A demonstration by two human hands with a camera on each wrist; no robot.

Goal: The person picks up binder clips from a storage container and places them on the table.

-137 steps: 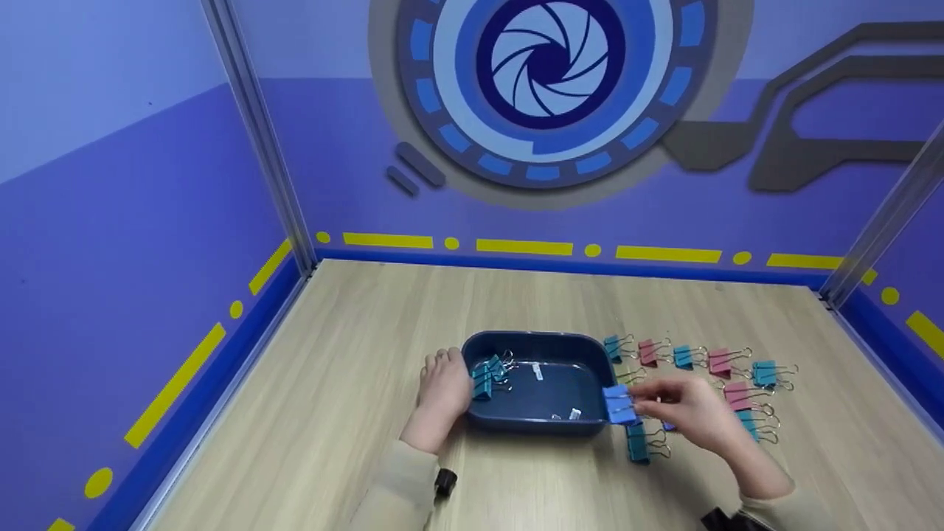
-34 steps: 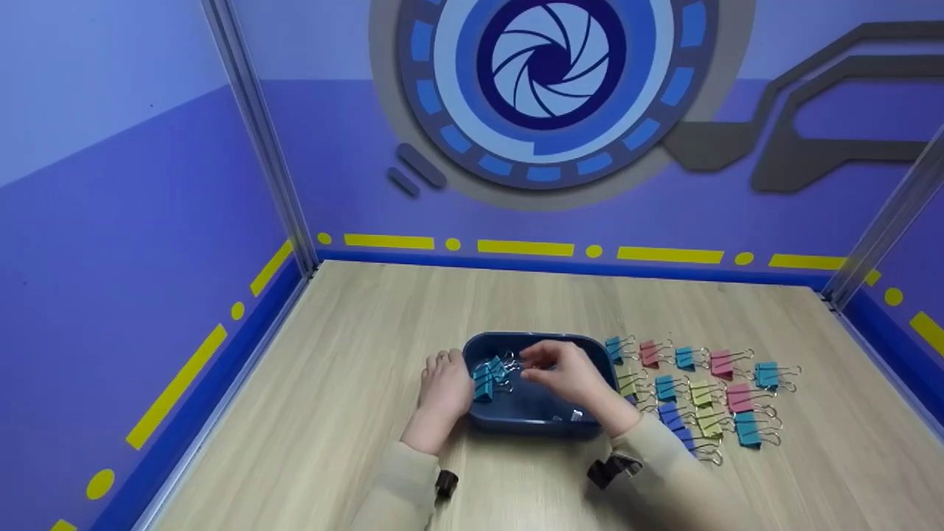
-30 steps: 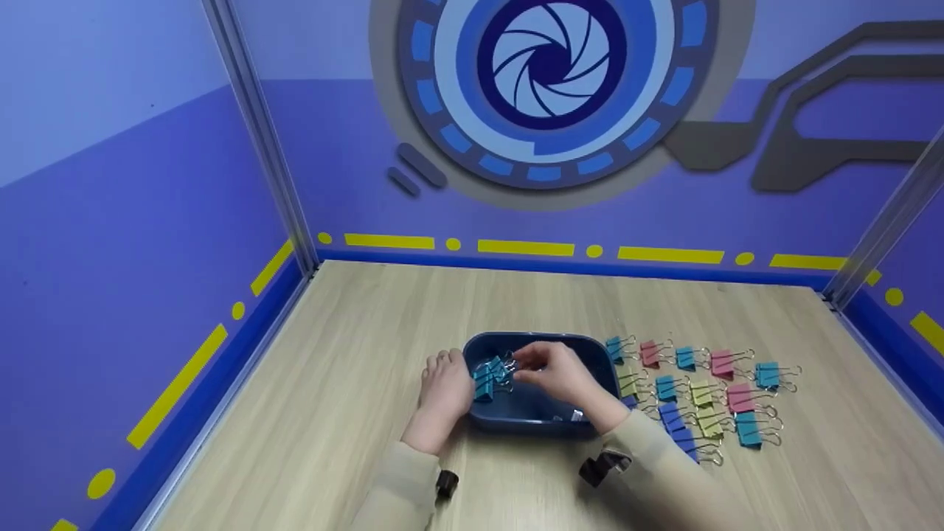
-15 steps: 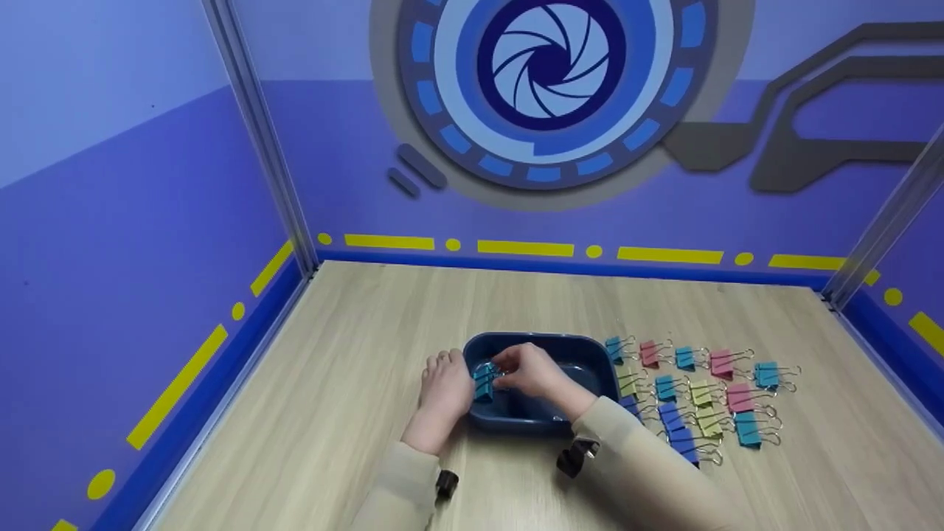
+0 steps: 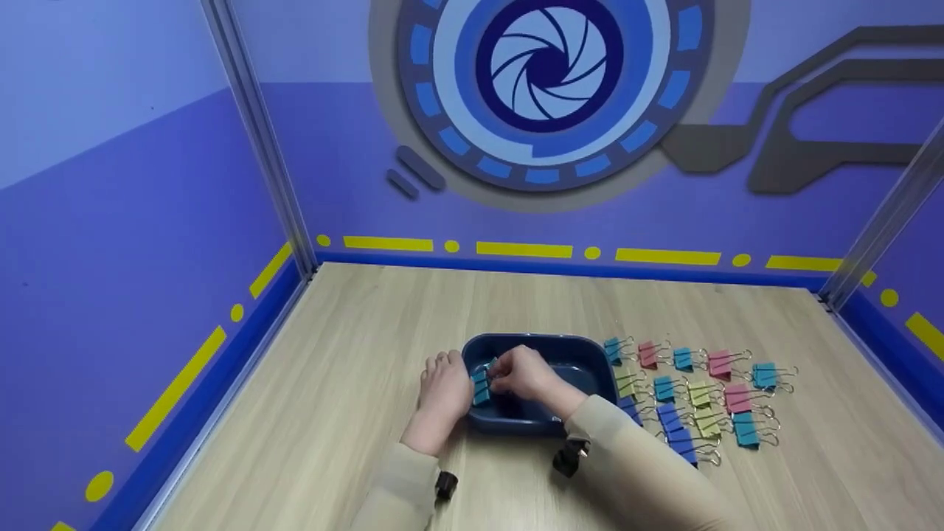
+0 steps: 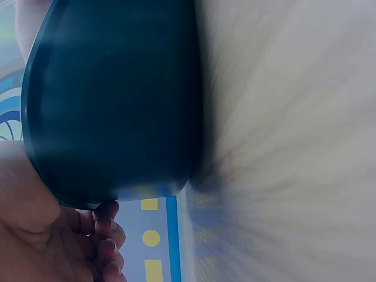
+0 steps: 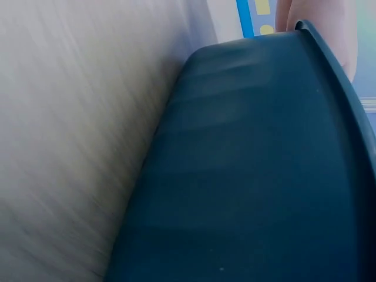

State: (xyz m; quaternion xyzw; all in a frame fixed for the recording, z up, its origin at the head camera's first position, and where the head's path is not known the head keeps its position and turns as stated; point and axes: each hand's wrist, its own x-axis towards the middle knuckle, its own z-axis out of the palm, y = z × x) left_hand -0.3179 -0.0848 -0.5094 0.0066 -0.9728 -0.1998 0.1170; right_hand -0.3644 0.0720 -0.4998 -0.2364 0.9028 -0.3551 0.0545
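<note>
My left hand [image 5: 446,383] grips the left end of a dark blue tray [image 5: 540,426], thumb over the rim and fingers outside it. In the left wrist view these fingers [image 6: 108,226] curl below the tray's rim. Inside the tray, my right hand [image 5: 525,372] is at the left end, its thumb and index finger pinching a teal binder clip largely hidden behind them. Another teal binder clip [image 5: 481,389] lies against the tray's left wall, right at the fingertips. The right wrist view is filled by the tray's outer wall [image 7: 252,147], which hides the right fingers.
Right of the tray lie several binder clips in loose rows, including a pink clip [image 5: 737,399], a yellow clip [image 5: 706,424], a blue clip [image 5: 680,441] and a teal clip [image 5: 745,429]. Patterned blue walls [image 5: 332,162] enclose the wooden table [image 5: 354,332] behind and at both sides.
The right hand has let go of a blue clip, moved left into the tray and closed on a teal clip. A teal clip near the tray's front right corner is gone. The left hand stays put.
</note>
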